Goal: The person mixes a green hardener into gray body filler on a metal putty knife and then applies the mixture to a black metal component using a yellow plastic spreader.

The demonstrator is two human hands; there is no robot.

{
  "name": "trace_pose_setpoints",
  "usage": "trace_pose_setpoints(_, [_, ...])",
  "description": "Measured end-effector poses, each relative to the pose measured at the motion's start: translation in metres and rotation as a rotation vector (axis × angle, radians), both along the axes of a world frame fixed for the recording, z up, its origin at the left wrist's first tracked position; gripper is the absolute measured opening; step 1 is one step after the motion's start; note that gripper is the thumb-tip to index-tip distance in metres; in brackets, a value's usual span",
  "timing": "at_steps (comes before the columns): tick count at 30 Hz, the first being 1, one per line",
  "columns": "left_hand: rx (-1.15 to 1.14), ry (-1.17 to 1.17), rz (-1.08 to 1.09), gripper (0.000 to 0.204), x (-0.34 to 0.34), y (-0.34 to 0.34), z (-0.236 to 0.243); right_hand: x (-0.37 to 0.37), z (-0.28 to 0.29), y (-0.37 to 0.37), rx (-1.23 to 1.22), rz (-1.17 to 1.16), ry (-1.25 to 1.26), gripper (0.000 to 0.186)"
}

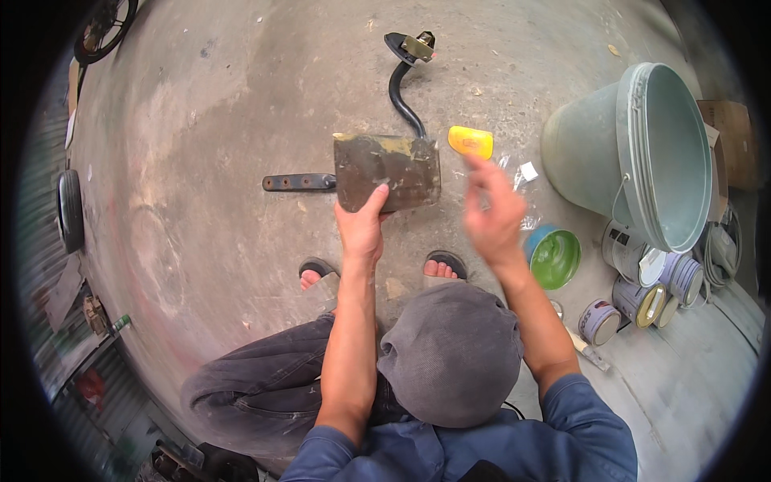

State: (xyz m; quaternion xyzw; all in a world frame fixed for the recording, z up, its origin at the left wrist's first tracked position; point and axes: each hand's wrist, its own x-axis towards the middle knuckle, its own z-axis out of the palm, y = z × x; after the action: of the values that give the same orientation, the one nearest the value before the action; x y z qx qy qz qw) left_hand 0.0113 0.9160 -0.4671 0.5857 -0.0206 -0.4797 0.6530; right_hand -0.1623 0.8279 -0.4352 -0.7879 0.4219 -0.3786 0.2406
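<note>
My left hand point(363, 229) grips a flat rectangular plate point(393, 173) by its lower left edge, thumb on top. The plate is brown and stained, with a yellowish smear of paste along its far edge. To its right, my right hand point(491, 210) is raised and smeared by motion; whether it holds anything cannot be made out. Just beyond that hand a yellow scraper point(471, 143) lies on the floor. A black bent metal tube part point(404, 95) with a bracket at its far end runs partly behind the plate. A flat black bar with holes point(299, 183) sticks out to the left.
A large grey-green bucket point(590, 153) lies tipped on its side at right. Near it are a bowl with green inside point(556, 259), several paint cans point(600, 321), a paint brush point(590, 352) and clear plastic scraps point(526, 173). A tire point(71, 210) stands at far left.
</note>
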Motion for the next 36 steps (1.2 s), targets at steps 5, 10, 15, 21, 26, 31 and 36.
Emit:
trace_pose_setpoints(5, [0.041,-0.152,-0.243,0.046,-0.001,-0.001,0.011,0.008,-0.03,-0.014,0.002,0.025,0.166,0.004])
trace_pose_setpoints(10, [-0.189,0.043,-0.19,0.054,0.048,-0.04,0.012,-0.071,-0.036,0.021,0.591,-0.325,-0.009,0.021])
trace_pose_setpoints(15, [-0.245,0.578,-0.277,0.048,0.025,-0.063,-0.046,-0.123,-0.029,0.125,0.823,-0.816,-0.661,0.02])
trace_pose_setpoints(21, [0.009,0.607,-0.643,0.041,-0.043,-0.09,-0.059,-0.209,-0.015,0.156,0.493,-1.253,-0.584,0.026])
trace_pose_setpoints(26, [0.218,0.727,-0.683,0.036,-0.093,-0.073,-0.078,-0.231,-0.038,0.124,0.555,-1.114,0.041,0.029])
trace_pose_setpoints(31, [0.228,0.668,-0.913,0.033,-0.111,-0.035,-0.075,-0.241,-0.053,0.11,0.494,-0.933,0.352,0.027])
trace_pose_setpoints(36, [0.276,0.728,-0.791,0.037,-0.112,-0.015,-0.073,-0.253,-0.068,0.108,0.446,-0.828,0.371,0.026])
